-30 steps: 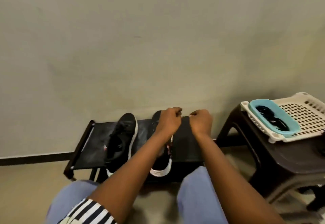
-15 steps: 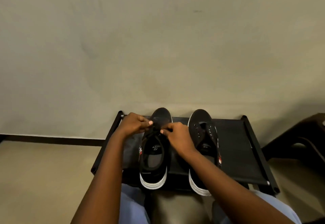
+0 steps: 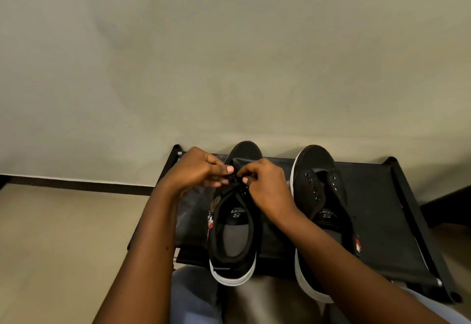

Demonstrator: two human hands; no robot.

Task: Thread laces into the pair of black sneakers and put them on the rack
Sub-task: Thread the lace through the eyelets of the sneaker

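Black lace (image 3: 235,180) pinched by both hands at rack's (image 3: 397,221) left half

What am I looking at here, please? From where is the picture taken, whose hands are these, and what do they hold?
There is no machine: a person wears a camera on the head, so this single view looks forward and down at their own arms. A low black rack stands against the wall. Two black sneakers stand on it side by side, toes toward the wall. The left hand and the right hand both pinch a black lace over the left sneaker. The right sneaker shows bare eyelets, with no lace visible.
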